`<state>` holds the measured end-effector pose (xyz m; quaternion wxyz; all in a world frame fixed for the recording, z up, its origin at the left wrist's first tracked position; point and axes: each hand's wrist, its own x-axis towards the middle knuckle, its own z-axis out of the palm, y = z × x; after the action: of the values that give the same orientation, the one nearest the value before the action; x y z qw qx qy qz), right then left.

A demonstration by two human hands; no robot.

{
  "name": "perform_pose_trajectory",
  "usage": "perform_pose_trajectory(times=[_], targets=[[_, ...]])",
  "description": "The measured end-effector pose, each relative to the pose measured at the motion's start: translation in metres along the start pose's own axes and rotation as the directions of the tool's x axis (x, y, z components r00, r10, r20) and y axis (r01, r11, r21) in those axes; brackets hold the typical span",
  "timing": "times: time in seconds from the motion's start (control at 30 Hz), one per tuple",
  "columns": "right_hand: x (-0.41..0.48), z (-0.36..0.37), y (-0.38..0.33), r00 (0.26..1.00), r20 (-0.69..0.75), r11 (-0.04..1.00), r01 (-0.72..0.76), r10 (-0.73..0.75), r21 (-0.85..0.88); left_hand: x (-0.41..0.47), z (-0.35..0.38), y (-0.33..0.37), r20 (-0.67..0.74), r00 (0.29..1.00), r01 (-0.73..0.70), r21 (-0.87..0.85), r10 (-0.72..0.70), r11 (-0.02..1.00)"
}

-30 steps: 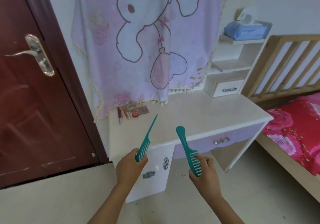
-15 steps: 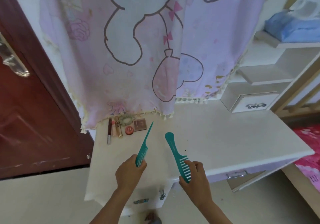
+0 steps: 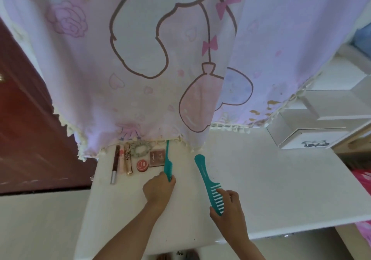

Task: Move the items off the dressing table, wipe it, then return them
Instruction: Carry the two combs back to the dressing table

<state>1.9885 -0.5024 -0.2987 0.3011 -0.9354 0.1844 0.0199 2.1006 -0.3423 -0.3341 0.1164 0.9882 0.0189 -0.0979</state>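
Soft, even daylight, faint shadows, slight overall blur, strong wide-angle bending toward the edges.

White dressing table (image 3: 261, 179) — at its back-left lie cosmetic tubes (image 3: 121, 160), a scrunchie (image 3: 140, 149), red tin (image 3: 143, 165), brown compact (image 3: 157, 158).

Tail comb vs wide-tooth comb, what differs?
Tail comb, in the left hand, is slim with a pointed tail; wide-tooth comb, in the right hand, has a broad rounded handle. Tail comb points straight at the hanging cloth; wide-tooth comb leans left. Wide-tooth comb's teeth are coarse and spaced; tail comb's look finer. Both teal, gripped at the toothed end.
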Motion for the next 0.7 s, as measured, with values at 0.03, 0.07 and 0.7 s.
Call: perform_pose_trajectory(times=[0.03,0.07,0.7], targets=[[0.005,-0.002,-0.001,1.000,0.015,1.000,0.017,-0.016,-0.004,0.001,0.000,0.001,0.005,1.000,-0.004,0.024,0.004,1.000],[0.011,-0.004,-0.002,0.999,0.025,0.999,0.038,-0.038,-0.005,0.001,-0.001,0.001,0.010,1.000,-0.011,0.044,0.011,0.999],[0.078,0.050,-0.058,0.978,0.191,0.990,0.057,-0.081,0.129,-0.079,0.000,-0.114,0.070,0.996,0.066,-0.058,-0.062,0.996]])
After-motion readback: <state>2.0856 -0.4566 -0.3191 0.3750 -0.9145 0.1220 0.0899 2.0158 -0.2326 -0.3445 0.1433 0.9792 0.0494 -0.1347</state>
